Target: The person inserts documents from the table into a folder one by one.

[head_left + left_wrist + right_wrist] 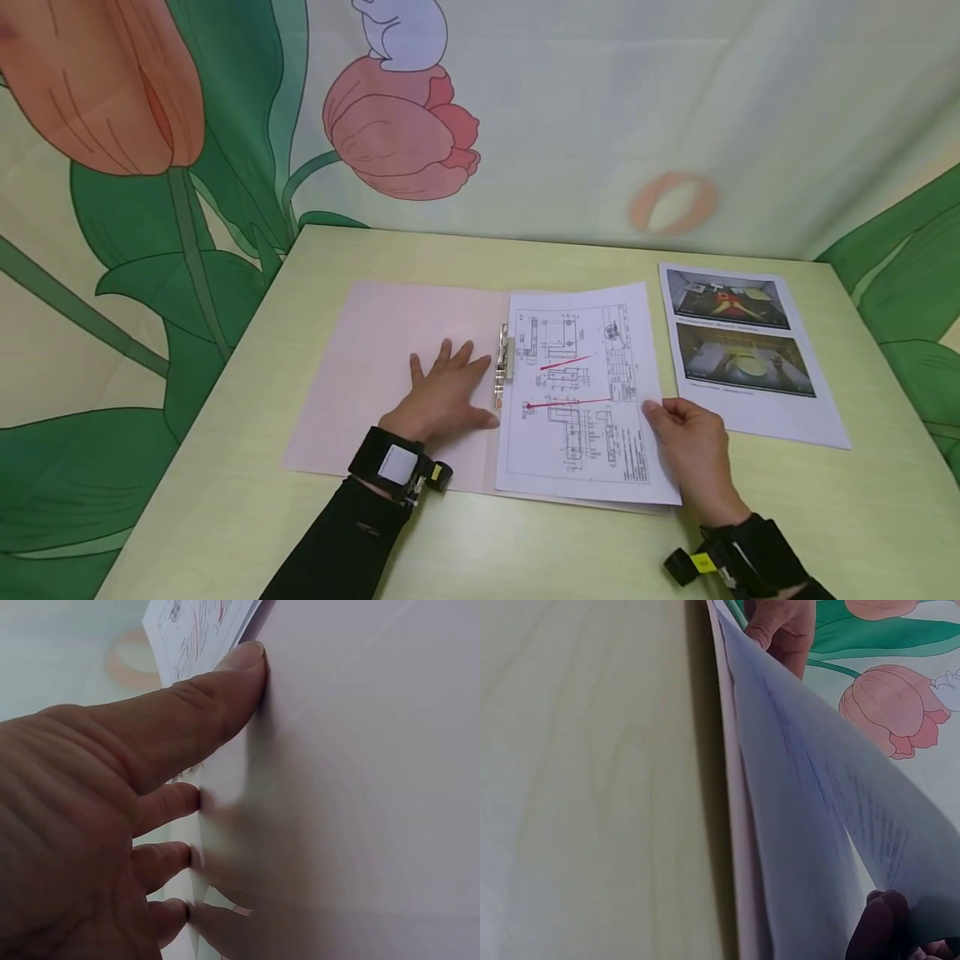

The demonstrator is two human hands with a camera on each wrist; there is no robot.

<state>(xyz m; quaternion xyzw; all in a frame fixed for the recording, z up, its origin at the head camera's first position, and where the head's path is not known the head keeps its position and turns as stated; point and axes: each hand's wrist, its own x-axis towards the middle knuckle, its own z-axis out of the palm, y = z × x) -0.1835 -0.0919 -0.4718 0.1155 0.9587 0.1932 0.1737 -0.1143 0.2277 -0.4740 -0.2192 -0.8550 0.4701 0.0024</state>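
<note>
Your left hand [442,392] lies flat, fingers spread, on the open pink folder [382,367] mid-table – right hand [690,450] pinches the drawing sheet's [577,392] right edge, lifting it; pull too hard and it likely tears at the metal fastener [504,364]

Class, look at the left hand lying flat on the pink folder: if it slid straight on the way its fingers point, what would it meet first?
Probably nothing on the folder: beyond the left hand the pink cover is bare, then the table.
</note>
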